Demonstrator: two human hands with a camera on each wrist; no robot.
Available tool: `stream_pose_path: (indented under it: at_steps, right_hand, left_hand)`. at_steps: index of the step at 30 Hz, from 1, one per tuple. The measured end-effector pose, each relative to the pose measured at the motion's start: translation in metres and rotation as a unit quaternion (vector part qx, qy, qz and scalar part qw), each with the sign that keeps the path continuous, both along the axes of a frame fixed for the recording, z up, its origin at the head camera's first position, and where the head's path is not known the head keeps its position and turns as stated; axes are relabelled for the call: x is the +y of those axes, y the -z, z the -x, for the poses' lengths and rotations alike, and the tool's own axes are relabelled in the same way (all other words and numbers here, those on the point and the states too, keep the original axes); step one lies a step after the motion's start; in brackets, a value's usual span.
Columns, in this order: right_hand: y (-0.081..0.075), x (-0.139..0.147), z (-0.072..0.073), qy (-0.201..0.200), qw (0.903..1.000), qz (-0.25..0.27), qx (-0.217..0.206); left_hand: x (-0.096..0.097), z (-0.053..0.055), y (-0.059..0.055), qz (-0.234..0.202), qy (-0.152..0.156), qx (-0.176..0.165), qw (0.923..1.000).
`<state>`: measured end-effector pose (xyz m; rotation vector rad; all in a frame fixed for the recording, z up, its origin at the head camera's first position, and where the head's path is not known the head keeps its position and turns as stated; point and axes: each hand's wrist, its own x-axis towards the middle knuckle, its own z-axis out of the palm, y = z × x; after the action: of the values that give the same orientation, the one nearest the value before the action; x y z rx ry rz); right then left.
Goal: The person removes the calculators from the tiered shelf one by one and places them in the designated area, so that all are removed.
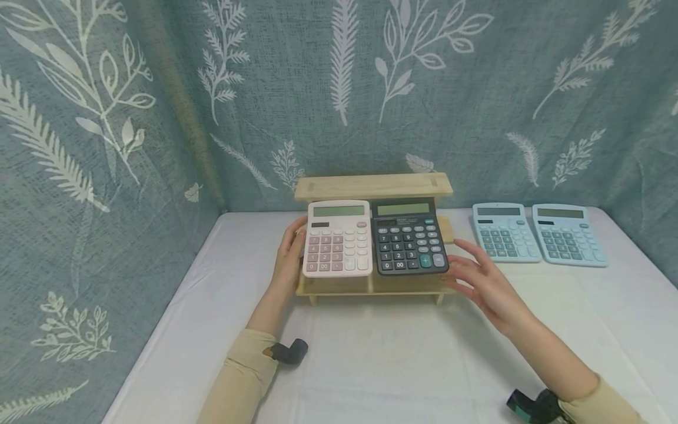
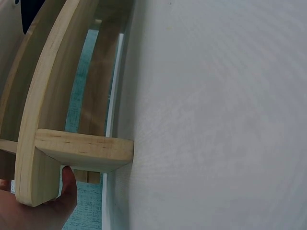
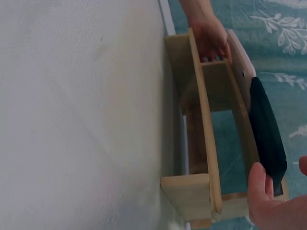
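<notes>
A wooden rack [image 1: 373, 186] stands on the table with a pink-and-white calculator [image 1: 339, 221] and a black calculator [image 1: 410, 222] leaning side by side on it. My left hand [image 1: 288, 259] grips the rack's left end beside the pink calculator. The left wrist view shows the thumb of that hand [image 2: 45, 211] under the rack's wooden frame [image 2: 29, 115]. At the other end, my right hand [image 1: 492, 291] has its fingers loosely spread at the black calculator's lower right edge. In the right wrist view, fingertips [image 3: 257, 177] touch or nearly touch the black calculator [image 3: 266, 129], thumb apart.
Two light blue calculators, one nearer [image 1: 505, 232] and one farther right [image 1: 569, 235], lie on the white tablecloth [image 1: 392, 359] to the right of the rack. A patterned teal curtain [image 1: 296, 76] hangs behind and on both sides.
</notes>
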<state>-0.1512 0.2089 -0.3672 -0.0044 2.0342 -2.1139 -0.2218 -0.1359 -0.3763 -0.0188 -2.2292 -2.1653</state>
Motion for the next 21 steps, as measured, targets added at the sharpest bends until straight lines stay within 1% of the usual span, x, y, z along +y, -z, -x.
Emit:
stream_pose_path:
  at_steps: [7,10,14,15,17,21]
  right_hand:
    - [0.001,-0.008,0.001,-0.007,0.9999,0.008,0.002]
    - [0.002,-0.011,0.001,-0.004,0.9999,0.015,-0.005]
    - [0.003,-0.015,0.003,-0.004,0.9994,0.032,-0.013]
    - [0.003,-0.016,0.003,-0.005,0.9992,0.036,-0.013]
    - [0.004,-0.018,0.004,-0.008,0.9988,0.046,-0.013]
    - [0.005,-0.022,0.006,-0.010,0.9978,0.065,-0.010]
  left_hand:
    - [0.000,0.001,0.000,0.001,-0.004,-0.004,1.0000]
    - [-0.002,0.007,0.008,-0.006,-0.003,-0.003,1.0000]
    - [-0.006,0.018,0.023,-0.017,-0.002,0.000,0.9999]
    - [-0.006,0.019,0.025,-0.017,-0.002,0.001,0.9998]
    - [-0.007,0.020,0.028,-0.014,-0.004,0.003,0.9999]
    - [-0.006,0.021,0.030,-0.006,-0.010,0.007,0.9999]
